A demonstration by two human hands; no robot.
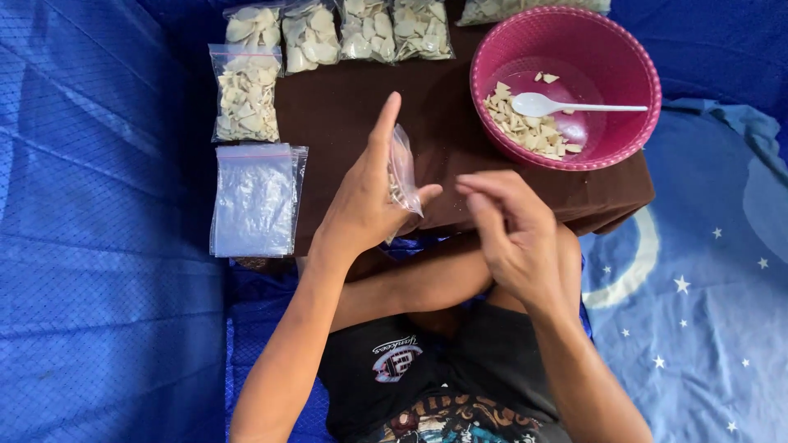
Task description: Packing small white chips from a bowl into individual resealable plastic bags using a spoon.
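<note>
My left hand [365,193] holds a small clear plastic bag [402,172] with a few pale chips in it, upright over the front of a low brown table [361,123]. My right hand [509,234] hovers just right of the bag, fingers loosely curled and holding nothing. A pink plastic bowl [566,86] at the table's right end holds pale chips and a white spoon [566,107].
Several filled clear bags of chips [336,33] lie along the table's far edge, and one more filled bag [245,94] at the left. A stack of empty clear bags [254,201] lies at the front left. Blue cloth [98,246] covers the floor around.
</note>
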